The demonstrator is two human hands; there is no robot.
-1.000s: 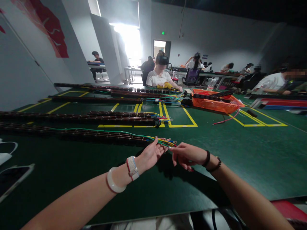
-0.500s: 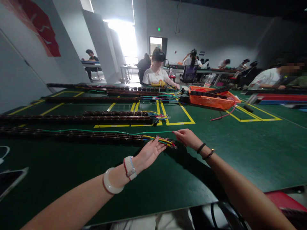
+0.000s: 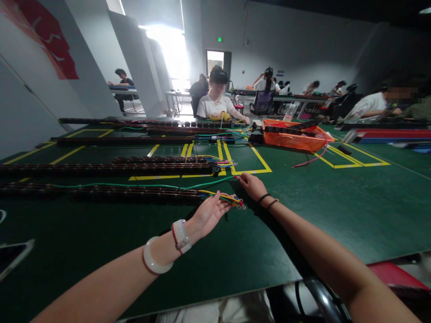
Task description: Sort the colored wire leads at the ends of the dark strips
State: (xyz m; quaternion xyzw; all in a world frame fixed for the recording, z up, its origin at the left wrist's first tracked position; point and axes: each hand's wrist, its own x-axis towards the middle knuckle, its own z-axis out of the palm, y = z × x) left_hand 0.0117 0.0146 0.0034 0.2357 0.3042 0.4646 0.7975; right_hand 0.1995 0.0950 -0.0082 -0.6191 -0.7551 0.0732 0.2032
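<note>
One head-worn camera looks forward and down, close over the left hand [image 3: 208, 214] and right hand [image 3: 251, 185].

Open green table [image 3: 336, 202] to the right; long dark strips [image 3: 101, 193] left, orange basket [image 3: 292, 140] far ahead.

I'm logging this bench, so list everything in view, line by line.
Table: one, green, fills the foreground.
Strips: several, dark, long, lying across the table's left.
Coloured wires: one bunch, yellow, red, blue, at the nearest strip's end.
Green wire: one, along the nearest strip.
Tape lines: yellow, mid-table.
Basket: one, orange, far right.
People: several, seated behind; nearest wears a white shirt.
Left hand: fingers on the coloured wires; white bangle, watch.
Right hand: pinches the green wire's end; dark bracelets.
</note>
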